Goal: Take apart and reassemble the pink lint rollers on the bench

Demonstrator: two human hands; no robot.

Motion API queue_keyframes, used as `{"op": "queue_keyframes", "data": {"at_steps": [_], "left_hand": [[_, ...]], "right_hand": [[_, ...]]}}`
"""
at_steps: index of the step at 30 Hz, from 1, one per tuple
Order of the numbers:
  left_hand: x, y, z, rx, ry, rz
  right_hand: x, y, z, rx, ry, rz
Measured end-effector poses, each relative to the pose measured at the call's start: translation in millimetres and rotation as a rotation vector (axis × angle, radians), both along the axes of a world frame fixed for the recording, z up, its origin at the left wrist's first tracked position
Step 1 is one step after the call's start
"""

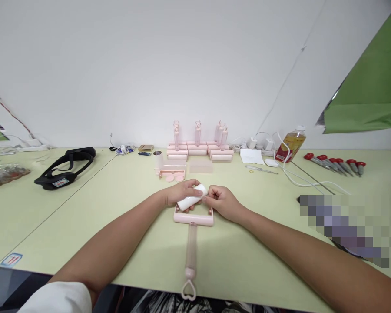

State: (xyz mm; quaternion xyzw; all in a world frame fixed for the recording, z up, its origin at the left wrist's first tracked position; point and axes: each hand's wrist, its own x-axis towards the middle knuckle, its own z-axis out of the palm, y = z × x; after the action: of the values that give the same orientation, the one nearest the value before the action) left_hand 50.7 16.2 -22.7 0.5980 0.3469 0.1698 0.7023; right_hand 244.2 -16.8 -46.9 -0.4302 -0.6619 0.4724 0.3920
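Observation:
My left hand (185,191) is wrapped round a white lint roller refill (188,202), which tilts up toward the right. At the roll's right end, my right hand (224,202) is curled closed, thumb and forefinger pressed together against its edge; whatever is pinched there is too small to make out. Below both hands, a pink lint roller frame (193,219) lies flat on the table. Its clear pink handle (191,248) points toward me and ends in a heart-shaped loop (189,290) at the table's front edge.
Several pink lint rollers (198,150) stand at the wall. Before them lie a pink frame with round caps (172,174) and a clear cover (200,166). A drink bottle (290,144), white cables (299,181) and red-handled tools (335,164) are right; a black strap (65,168) is left.

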Motion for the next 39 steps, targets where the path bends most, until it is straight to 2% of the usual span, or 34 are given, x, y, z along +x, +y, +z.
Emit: {"op": "queue_keyframes", "data": {"at_steps": [3, 5, 8, 11, 17, 19, 24, 31, 39], "left_hand": [[2.2, -0.3, -6.9, 0.057, -0.088, 0.154], [3.3, -0.1, -10.5, 0.105, -0.151, 0.197], [3.0, -0.1, -11.6, 0.13, -0.174, 0.162], [1.2, 0.4, -9.4, 0.163, -0.122, 0.107], [-2.1, 6.1, -8.0, 0.252, -0.02, 0.217], [-3.6, 7.3, -5.9, 0.294, 0.025, 0.196], [-7.7, 7.6, 1.8, 0.404, 0.157, -0.011], [-4.1, 5.7, -2.4, 0.52, 0.178, 0.066], [-2.5, -4.4, 3.7, 0.75, 0.286, 0.054]], "right_hand": [[1.6, 0.6, -4.0, -0.018, 0.046, 0.029], [2.0, 1.4, -5.3, 0.017, 0.081, -0.007], [3.4, 3.2, -4.0, 0.057, 0.107, -0.071], [4.9, 4.9, -0.5, 0.032, 0.143, -0.029], [7.4, 8.5, 3.9, -0.089, 0.183, 0.047], [9.8, 10.4, 4.4, -0.124, 0.189, 0.075], [16.0, 14.0, 4.9, -0.176, 0.131, 0.194], [18.5, 15.6, 3.7, -0.219, 0.179, 0.206], [13.6, 9.9, 10.4, -0.123, 0.103, 0.208]]}}
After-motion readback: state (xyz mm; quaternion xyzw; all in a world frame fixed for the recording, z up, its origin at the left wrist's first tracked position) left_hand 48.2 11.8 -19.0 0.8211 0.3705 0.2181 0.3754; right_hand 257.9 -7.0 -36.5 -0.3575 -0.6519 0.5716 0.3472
